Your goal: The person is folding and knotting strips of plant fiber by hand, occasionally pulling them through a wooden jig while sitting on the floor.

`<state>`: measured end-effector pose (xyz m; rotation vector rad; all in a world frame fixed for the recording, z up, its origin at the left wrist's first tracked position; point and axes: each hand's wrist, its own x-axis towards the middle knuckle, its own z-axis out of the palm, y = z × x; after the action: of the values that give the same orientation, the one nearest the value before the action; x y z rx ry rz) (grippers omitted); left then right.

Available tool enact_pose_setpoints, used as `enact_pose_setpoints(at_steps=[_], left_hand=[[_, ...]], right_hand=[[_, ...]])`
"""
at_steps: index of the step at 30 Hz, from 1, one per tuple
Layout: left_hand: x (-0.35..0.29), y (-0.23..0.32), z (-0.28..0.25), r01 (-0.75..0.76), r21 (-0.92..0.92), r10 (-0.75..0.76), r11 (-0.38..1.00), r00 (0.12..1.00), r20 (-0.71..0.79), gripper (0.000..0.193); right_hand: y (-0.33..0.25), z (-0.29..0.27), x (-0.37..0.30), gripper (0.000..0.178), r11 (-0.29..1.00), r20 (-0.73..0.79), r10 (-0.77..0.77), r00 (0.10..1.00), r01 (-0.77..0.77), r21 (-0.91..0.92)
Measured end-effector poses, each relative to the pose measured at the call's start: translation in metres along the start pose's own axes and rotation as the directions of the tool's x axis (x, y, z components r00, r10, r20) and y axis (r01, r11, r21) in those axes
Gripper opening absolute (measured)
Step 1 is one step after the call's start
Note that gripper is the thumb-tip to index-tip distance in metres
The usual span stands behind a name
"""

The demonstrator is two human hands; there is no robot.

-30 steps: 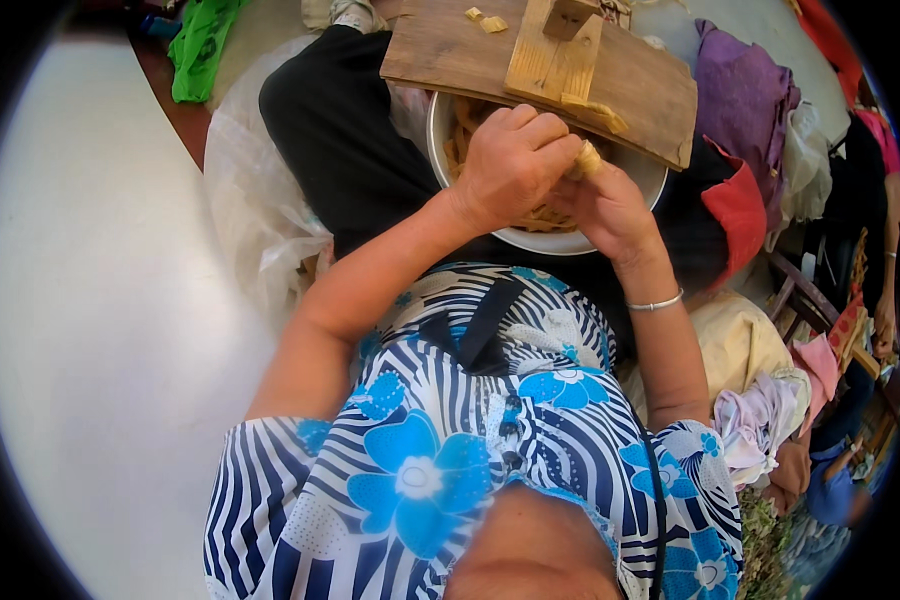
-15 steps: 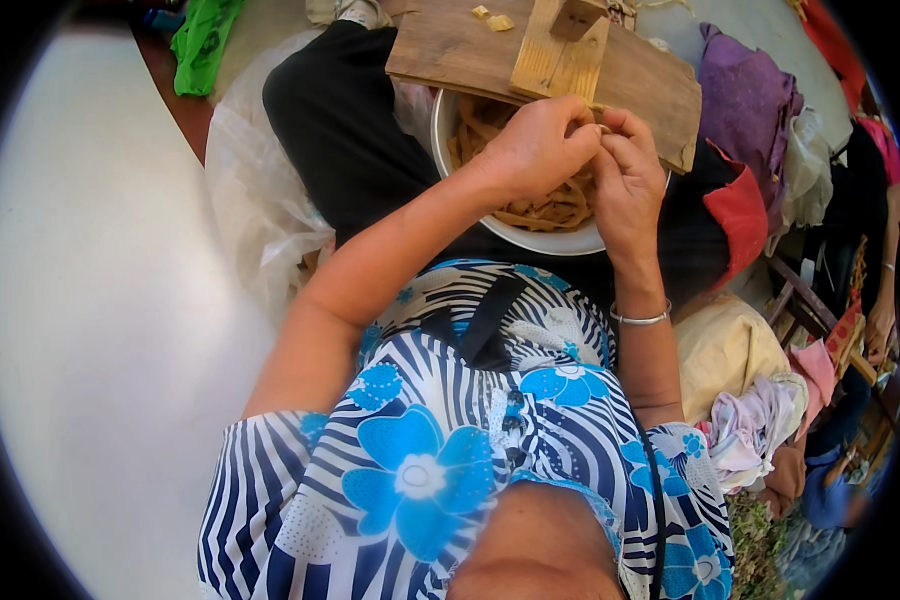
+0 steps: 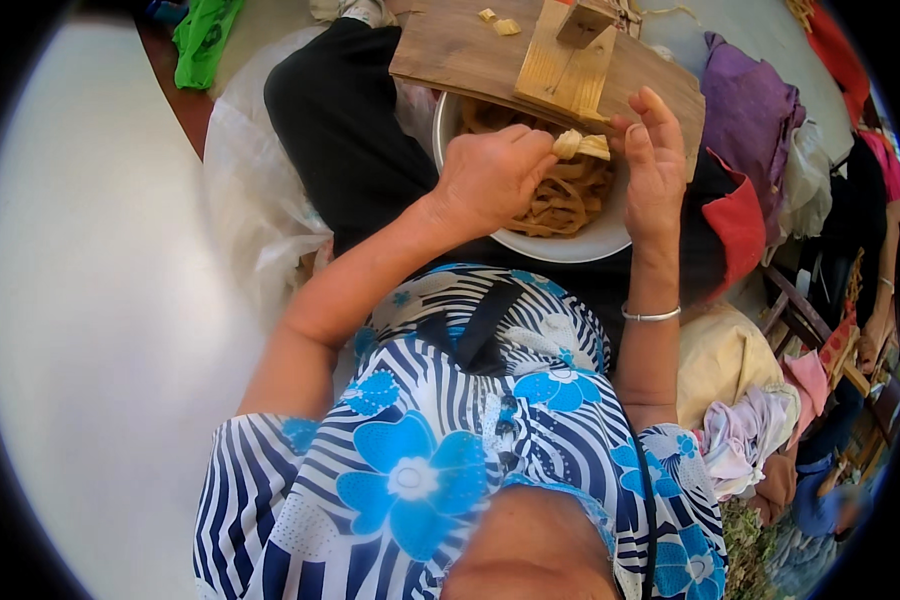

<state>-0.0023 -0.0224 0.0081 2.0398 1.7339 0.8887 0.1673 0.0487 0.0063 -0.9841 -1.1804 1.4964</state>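
Note:
My left hand point(image 3: 495, 180) is closed in a pinch on a small pale-yellow folded strip point(image 3: 583, 147), which pokes out past the fingertips above a white bowl point(image 3: 577, 248). Soaked-looking brown strips point(image 3: 562, 205) lie coiled inside that bowl on my lap. My right hand point(image 3: 656, 165) is just right of the folded piece, fingers raised and apart, with nothing visible in it. Beyond both hands, a wooden board point(image 3: 450, 55) overlaps the bowl's far rim. On it rests a lighter wooden piece point(image 3: 562, 72) with an upright block point(image 3: 585, 22).
Small yellow folded pieces point(image 3: 507, 27) lie on the board. Clear plastic sheeting point(image 3: 260, 180) is left of my knee. To the right are purple cloth point(image 3: 750, 100), a beige bundle point(image 3: 727, 355) and pale crumpled cloth point(image 3: 750, 425). Another person's arm point(image 3: 885, 280) shows at the far right.
My hands, together at the board's near edge before, have parted. The left moved left and nearer with the folded strip, now in plain sight; the right opened and shifted slightly right.

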Motion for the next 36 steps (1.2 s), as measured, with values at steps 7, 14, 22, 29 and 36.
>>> enact_pose_setpoints(at_steps=[7,14,22,29,36], left_hand=[[0.017,-0.006,-0.004,-0.112,-0.043,0.112,0.993,0.994,-0.019,0.006],[0.036,-0.027,-0.035,0.438,-0.545,-0.184,0.715,0.870,0.458,0.022],[0.079,-0.055,-0.041,0.384,-0.611,-0.171,0.692,0.910,0.378,0.017],[0.095,-0.064,-0.028,0.436,-0.627,-0.236,0.646,0.895,0.379,0.015],[0.097,-0.079,-0.013,0.386,-0.666,-0.233,0.639,0.921,0.311,0.014]], right_hand=[[-0.022,-0.023,-0.001,0.020,0.848,0.312,0.307,0.899,-0.109,-0.519],[-0.030,-0.028,0.005,0.025,0.827,0.328,0.103,0.939,0.103,-0.553],[-0.029,-0.021,0.049,0.026,0.801,0.225,-0.008,0.974,0.141,-0.582],[-0.008,-0.027,0.068,0.027,0.785,0.190,-0.016,0.982,0.130,-0.606],[-0.002,-0.030,0.068,0.027,0.844,0.166,0.090,0.982,0.013,-0.537]])
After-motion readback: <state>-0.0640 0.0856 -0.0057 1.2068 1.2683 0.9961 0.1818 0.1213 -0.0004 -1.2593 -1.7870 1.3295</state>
